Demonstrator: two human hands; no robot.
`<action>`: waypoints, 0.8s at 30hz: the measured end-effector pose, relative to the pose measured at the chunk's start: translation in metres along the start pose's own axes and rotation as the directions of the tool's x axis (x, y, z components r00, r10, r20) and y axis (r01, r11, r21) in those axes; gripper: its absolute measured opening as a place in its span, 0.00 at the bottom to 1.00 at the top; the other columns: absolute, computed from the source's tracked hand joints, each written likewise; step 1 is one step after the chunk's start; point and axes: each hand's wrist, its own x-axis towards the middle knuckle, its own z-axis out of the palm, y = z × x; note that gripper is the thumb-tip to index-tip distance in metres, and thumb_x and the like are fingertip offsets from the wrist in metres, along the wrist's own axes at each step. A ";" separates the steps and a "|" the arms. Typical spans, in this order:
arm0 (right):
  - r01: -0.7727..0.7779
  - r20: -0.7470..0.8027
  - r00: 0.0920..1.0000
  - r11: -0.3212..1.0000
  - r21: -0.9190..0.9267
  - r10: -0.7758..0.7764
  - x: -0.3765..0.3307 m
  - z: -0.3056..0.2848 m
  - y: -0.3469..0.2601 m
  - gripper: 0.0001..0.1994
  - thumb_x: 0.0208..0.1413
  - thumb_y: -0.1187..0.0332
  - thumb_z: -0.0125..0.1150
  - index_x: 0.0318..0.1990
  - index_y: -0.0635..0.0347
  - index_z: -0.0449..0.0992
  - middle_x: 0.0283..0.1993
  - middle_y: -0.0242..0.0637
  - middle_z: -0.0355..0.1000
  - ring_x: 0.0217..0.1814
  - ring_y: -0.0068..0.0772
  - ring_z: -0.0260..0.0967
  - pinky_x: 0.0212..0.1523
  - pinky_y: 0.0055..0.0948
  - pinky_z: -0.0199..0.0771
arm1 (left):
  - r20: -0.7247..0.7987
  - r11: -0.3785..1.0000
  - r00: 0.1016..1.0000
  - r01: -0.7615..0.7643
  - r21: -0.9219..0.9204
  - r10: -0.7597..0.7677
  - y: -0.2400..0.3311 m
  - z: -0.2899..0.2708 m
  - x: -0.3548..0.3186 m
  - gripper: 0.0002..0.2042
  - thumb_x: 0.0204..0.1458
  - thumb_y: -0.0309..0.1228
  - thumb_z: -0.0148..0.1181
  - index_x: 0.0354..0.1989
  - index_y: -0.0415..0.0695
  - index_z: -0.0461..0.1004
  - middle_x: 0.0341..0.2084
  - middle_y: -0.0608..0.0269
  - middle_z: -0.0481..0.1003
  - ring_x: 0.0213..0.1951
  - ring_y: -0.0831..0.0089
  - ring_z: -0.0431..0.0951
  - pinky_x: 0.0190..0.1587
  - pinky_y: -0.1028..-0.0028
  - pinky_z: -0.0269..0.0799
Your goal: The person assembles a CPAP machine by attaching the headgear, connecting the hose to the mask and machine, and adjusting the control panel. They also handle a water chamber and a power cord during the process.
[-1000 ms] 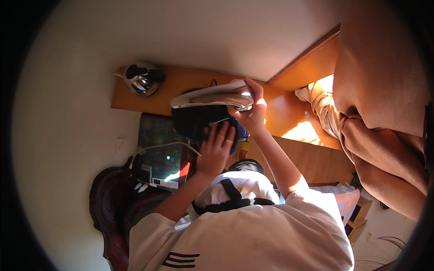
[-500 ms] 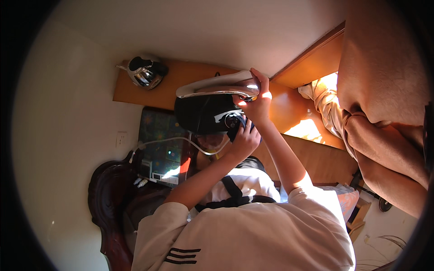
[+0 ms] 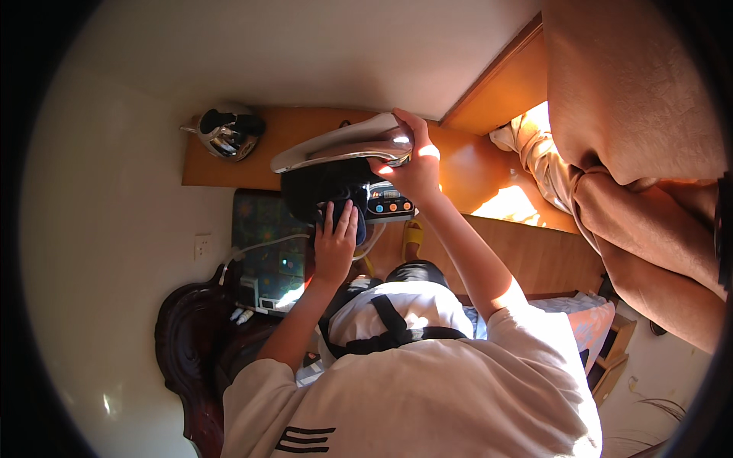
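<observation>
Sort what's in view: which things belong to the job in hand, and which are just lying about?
In hand:
- Black appliance with round buttons; the right hand grips its raised silver part
- Dark, cloth-like item under the left hand

Lying about:
- Silver-and-black kettle on the wooden ledge
- Dark carved furniture

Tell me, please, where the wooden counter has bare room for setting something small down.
Two patches look bare: a narrow strip between the chrome kettle and the black appliance, and a wider one between the right hand and the gathered curtain. The middle is crowded: appliance, silver lid, left hand, dark cloth.
</observation>
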 end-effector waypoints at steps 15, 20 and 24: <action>-0.055 0.034 0.998 0.998 0.040 0.053 0.003 -0.001 -0.016 0.41 0.35 0.75 0.75 0.60 0.62 0.59 0.56 0.51 0.70 0.55 0.39 0.71 0.55 0.32 0.71 | -0.107 0.998 0.993 -0.060 -0.035 0.056 0.017 0.008 0.004 0.19 0.54 0.29 0.52 0.55 0.39 0.71 0.62 0.59 0.63 0.61 0.48 0.63 0.60 0.51 0.63; 0.116 0.026 0.993 0.985 -0.126 -0.113 -0.002 -0.013 -0.025 0.37 0.41 0.74 0.73 0.61 0.61 0.60 0.58 0.50 0.68 0.58 0.42 0.68 0.56 0.34 0.69 | 0.036 0.975 0.997 0.072 -0.209 -0.065 -0.008 -0.011 -0.033 0.21 0.51 0.22 0.53 0.56 0.43 0.71 0.61 0.63 0.65 0.62 0.53 0.64 0.59 0.56 0.66; 0.145 0.051 0.989 0.984 -0.104 -0.140 -0.067 -0.034 -0.044 0.33 0.47 0.73 0.69 0.62 0.61 0.61 0.61 0.47 0.64 0.64 0.43 0.62 0.60 0.39 0.62 | 0.063 0.487 0.882 0.316 -0.815 -0.467 -0.007 -0.053 -0.040 0.30 0.41 0.08 0.45 0.57 0.39 0.69 0.58 0.53 0.69 0.62 0.55 0.66 0.61 0.66 0.63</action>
